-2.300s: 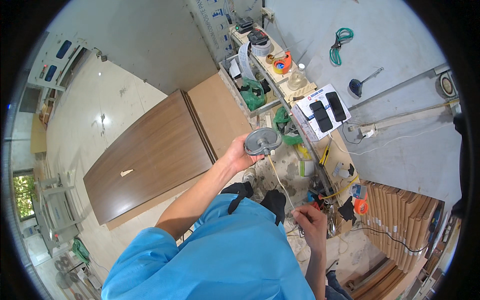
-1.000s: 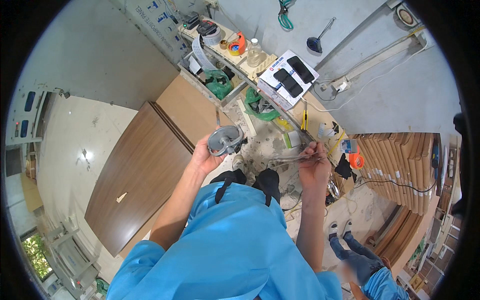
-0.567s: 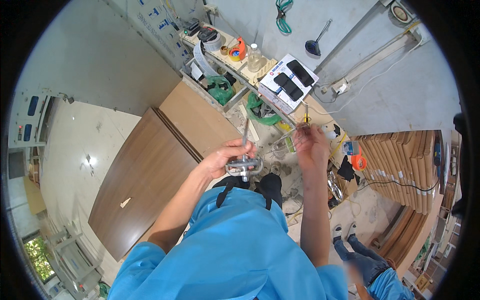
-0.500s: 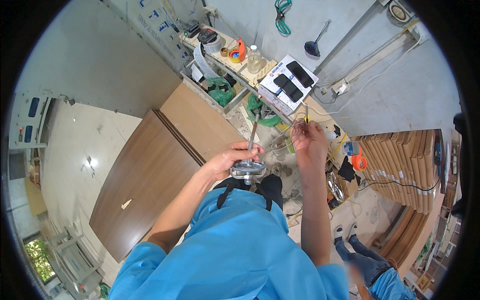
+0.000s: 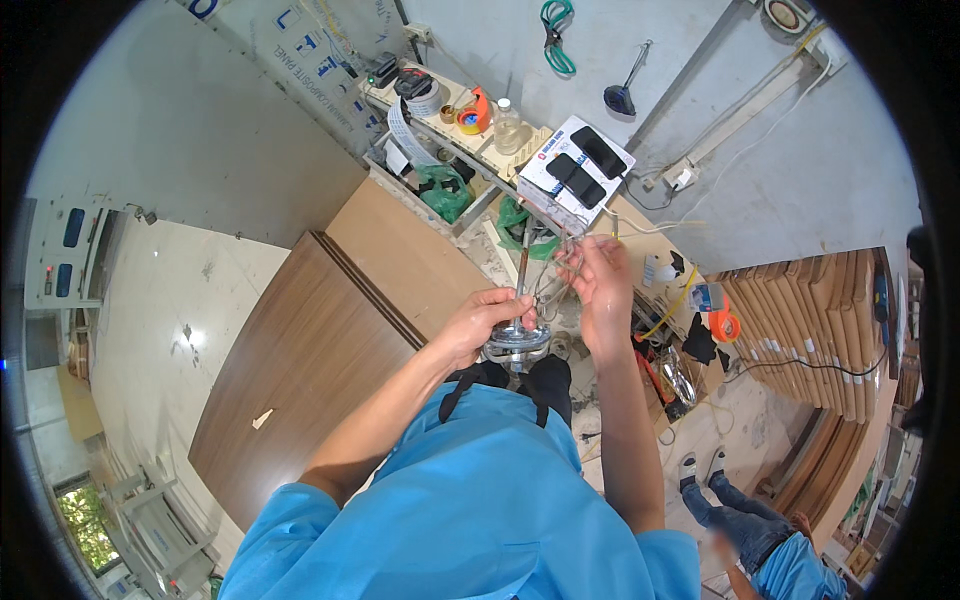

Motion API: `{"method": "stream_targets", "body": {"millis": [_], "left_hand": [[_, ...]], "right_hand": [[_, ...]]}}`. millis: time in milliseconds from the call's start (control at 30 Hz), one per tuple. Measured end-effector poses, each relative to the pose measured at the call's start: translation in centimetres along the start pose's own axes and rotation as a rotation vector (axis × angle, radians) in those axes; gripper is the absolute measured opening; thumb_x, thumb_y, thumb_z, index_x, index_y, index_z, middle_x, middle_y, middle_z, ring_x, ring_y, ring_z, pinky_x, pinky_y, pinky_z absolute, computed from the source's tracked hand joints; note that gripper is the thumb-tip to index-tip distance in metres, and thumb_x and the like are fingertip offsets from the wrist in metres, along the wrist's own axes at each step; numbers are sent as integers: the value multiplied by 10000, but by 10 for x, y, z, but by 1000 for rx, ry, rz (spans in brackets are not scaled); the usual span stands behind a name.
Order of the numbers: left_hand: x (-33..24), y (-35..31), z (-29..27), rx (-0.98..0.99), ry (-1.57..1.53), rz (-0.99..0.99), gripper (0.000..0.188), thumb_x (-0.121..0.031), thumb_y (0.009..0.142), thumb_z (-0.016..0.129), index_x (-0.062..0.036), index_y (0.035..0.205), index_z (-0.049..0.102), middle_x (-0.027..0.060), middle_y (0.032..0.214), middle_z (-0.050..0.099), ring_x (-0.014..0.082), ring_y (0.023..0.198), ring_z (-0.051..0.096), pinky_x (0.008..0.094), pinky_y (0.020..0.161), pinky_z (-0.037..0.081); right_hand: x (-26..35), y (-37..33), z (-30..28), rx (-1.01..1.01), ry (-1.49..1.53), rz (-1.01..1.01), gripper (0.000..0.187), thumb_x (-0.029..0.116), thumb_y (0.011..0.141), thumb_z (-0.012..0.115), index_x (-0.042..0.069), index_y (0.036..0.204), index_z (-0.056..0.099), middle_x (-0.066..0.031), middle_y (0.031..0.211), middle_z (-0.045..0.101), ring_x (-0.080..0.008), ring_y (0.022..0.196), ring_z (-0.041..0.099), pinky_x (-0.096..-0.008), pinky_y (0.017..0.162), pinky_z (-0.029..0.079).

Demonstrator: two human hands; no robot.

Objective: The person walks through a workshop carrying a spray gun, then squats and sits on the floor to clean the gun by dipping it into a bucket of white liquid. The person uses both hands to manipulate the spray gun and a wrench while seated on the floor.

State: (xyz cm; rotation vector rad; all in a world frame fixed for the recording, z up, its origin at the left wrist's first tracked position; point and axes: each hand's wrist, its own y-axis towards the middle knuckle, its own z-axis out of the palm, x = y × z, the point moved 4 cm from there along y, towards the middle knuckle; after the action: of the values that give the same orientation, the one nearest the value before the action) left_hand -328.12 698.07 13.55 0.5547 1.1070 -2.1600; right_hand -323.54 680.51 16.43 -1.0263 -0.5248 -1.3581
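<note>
Two bare hands work close together in front of a blue shirt. Left hand [image 5: 482,318] grips a metal tool [image 5: 517,341] by its upright shaft [image 5: 524,262], just above the round disc at its lower end, so the tool hangs above the person's feet. Right hand [image 5: 605,285], just beside it, has its fingertips pinched on thin cord loops [image 5: 547,287]; whether they join the tool, I cannot tell. The loops dangle close to the shaft, so they could snag or tangle around it. The disc's weight could also twist or slip the tool, since one hand alone supports it.

Counted: one tool, two phones [image 5: 575,180] lying on one white box [image 5: 560,208], one clear bottle [image 5: 506,132], two green bags [image 5: 443,192], one pair of green-handled shears [image 5: 556,38] on the wall, and one co-worker [image 5: 765,550] at lower right. The cord loops are too blurred to count.
</note>
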Motion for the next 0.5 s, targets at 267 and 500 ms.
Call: {"method": "stream_targets", "body": {"millis": [267, 500], "left_hand": [[-5, -1, -5, 30, -71, -37, 213, -236, 964, 689, -28, 1007, 670, 57, 881, 688, 149, 833, 678, 306, 787, 558], [-10, -8, -16, 47, 44, -109, 305, -354, 973, 656, -59, 897, 654, 76, 837, 671, 170, 776, 668, 317, 722, 563]], "right_hand": [[-16, -13, -2, 312, -378, 4, 380, 96, 982, 629, 12, 1335, 515, -17, 964, 605, -99, 848, 550, -257, 800, 455], [-13, -17, -6, 448, -428, 77, 378, 92, 985, 608, 22, 1339, 496, -12, 980, 604, -101, 895, 571, -273, 846, 472]]}}
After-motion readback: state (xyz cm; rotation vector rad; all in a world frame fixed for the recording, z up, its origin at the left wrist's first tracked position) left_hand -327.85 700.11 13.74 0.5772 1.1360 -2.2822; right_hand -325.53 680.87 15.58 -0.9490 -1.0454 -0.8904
